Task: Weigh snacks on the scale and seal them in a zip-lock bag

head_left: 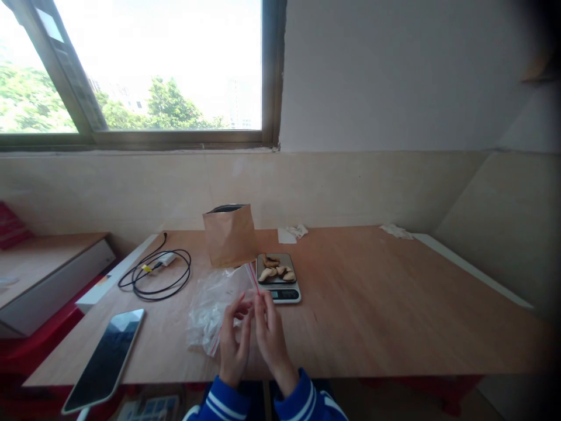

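Note:
A clear zip-lock bag (208,307) with a red seal line lies slack on the table, its sealed edge raised toward me. My right hand (270,336) pinches that edge by the red line. Close against it, my left hand (234,339) has its fingers curled in at the same edge, the tips partly hidden. Just beyond my right hand stands a small white kitchen scale (293,294) with a dark display. Several pale brown dried slices (276,272), perhaps mushroom, rest on its plate. Behind the bag, a brown paper pouch (230,237) stands upright with its top open.
At the left, a smartphone (107,359) overhangs the table's front edge, and a coiled black cable (153,292) lies with a white adapter (166,258). Crumpled tissue (298,231) and another white scrap (397,231) lie along the back edge. A window (175,70) is above.

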Action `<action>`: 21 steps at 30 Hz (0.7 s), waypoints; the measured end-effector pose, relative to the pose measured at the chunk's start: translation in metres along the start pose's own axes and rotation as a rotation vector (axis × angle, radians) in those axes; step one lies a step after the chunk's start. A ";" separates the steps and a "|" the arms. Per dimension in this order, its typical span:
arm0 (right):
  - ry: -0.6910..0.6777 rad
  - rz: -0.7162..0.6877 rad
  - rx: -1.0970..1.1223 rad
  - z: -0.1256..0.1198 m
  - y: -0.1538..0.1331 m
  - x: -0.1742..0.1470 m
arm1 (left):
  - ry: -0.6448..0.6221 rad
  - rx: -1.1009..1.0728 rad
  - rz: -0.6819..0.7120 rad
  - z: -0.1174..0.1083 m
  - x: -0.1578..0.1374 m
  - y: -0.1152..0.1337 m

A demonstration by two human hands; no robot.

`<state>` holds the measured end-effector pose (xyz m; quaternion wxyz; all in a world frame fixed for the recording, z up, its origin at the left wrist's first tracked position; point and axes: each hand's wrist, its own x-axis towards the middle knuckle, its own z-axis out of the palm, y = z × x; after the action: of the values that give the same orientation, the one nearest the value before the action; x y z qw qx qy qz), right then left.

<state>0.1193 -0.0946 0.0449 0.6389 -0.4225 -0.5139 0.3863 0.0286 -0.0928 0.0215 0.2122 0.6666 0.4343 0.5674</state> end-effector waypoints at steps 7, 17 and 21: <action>-0.047 -0.005 -0.010 -0.006 -0.004 0.003 | -0.003 0.075 0.006 -0.007 0.005 -0.009; -0.076 0.047 -0.023 -0.024 0.000 0.011 | 0.030 0.092 0.096 -0.011 0.011 -0.013; -0.094 0.108 0.040 -0.029 0.002 0.013 | 0.036 0.043 0.123 -0.010 0.012 -0.015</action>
<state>0.1500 -0.0864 0.0442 0.6006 -0.4183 -0.5119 0.4498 0.0140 -0.0770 0.0193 0.1547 0.6861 0.4083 0.5819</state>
